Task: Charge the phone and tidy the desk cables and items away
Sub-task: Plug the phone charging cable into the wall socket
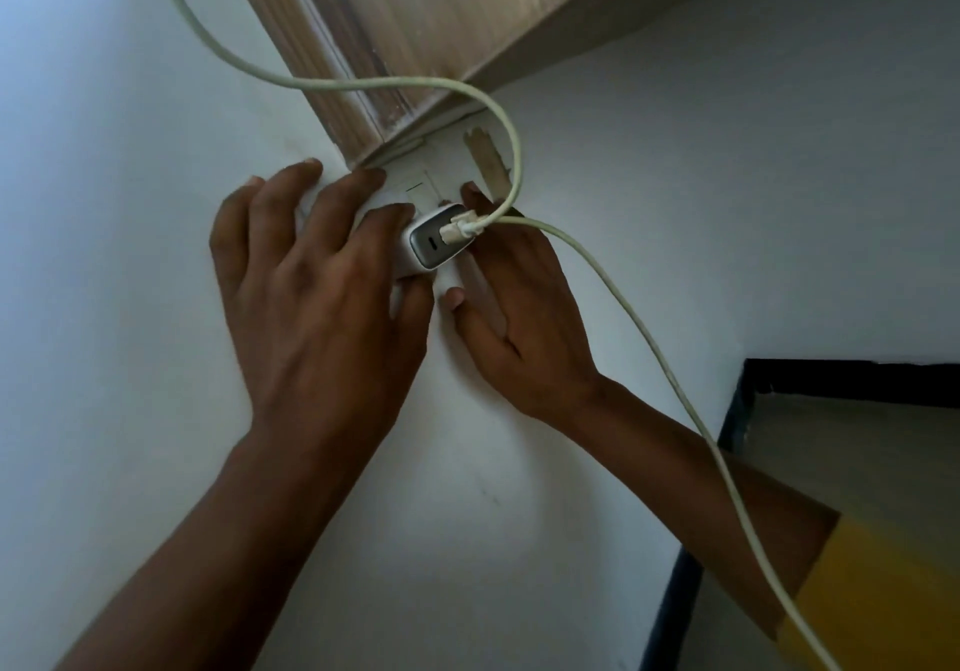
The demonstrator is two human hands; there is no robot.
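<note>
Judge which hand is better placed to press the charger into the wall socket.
Left. The left hand already pinches the white charger at the socket; the right hand lies flat on the wall beside it.

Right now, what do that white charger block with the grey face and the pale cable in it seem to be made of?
The white charger block looks like smooth hard plastic, its grey face faintly glossy. The pale cable looks rubbery and matte, bending in soft loops; whether it is braided cannot be told.

Both forearms bare, no watch or rings; only clothing showing is a yellow sleeve (883, 582) at 4 o'clock.
</note>
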